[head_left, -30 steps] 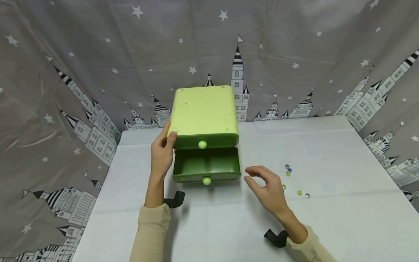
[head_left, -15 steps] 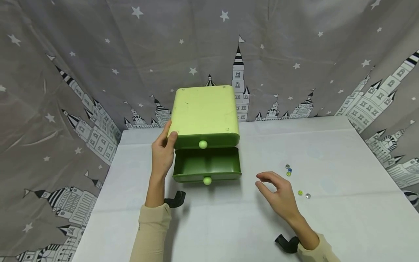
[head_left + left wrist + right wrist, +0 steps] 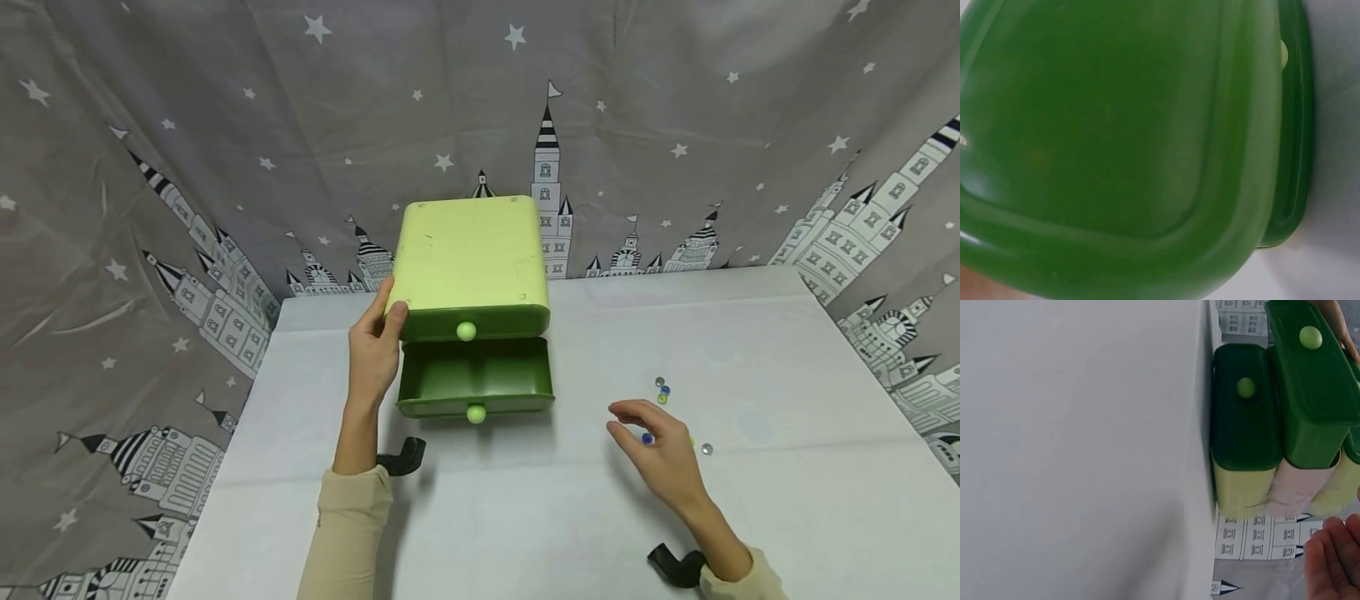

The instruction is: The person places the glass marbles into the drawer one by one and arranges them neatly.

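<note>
While the right hand (image 3: 666,462) hangs low over the table (image 3: 525,517), its thumb and fingers are bent but parted, grasping nothing that can be seen; a blue bead (image 3: 647,437) shows through the gap between them. The left hand (image 3: 373,358) clasps the chest (image 3: 472,250), thumb on the near corner of its top, fingers along the nine o'clock side.

With twelve o'clock pointing away from the person, a yellow bead (image 3: 692,440) peeps out beside the right hand at two, a clear bead (image 3: 707,449) lies at three, and a cluster of beads (image 3: 665,389) at twelve. The chest stands at ten, its open drawer (image 3: 435,408) jutting toward six beneath the top drawer (image 3: 431,324), which is closed. No bead can be made out inside.

Fetching a bead while the chest is steadied looks like the step in hand. Next, the fingertips would probably need to dip and pinch the blue bead squarely, since something so small could skid; the open drawer seems its likeliest destination.
</note>
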Demonstrator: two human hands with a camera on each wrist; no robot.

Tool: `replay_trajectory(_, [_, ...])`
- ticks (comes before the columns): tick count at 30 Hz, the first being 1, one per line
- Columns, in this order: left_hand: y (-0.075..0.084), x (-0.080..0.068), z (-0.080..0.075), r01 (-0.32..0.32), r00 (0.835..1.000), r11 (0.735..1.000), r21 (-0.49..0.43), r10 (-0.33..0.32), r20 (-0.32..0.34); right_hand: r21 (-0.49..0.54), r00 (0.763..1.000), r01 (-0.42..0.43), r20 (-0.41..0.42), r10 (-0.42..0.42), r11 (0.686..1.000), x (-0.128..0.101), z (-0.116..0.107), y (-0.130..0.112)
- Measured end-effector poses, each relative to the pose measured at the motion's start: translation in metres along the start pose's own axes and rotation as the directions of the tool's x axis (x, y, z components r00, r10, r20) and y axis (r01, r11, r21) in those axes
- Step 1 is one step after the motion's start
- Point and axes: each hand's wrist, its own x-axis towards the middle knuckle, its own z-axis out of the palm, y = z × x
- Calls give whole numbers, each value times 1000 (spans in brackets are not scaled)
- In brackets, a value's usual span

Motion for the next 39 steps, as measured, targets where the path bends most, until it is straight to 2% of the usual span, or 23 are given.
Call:
replay_trajectory(12, [-2,0,2,4,1000,1000,6,-4,6,20,999,-47,1,47,999,-9,-13,6])
replay_trajectory(19, [0,1,3,1,1000,1000,9,-1,-1,-45,996,-90,-1,90,995,-12,-20,10])
replay_trajectory(31, [-1,0,3,20,1000,1000,21,-20,-11,-105,1000,-4,-28,1,994,-15,-28,19])
replay_trajectory(39, [1,0,3,24,1000,1000,5,-24,-19,-131,999,-51,-6,50,990,-18,-32,26])
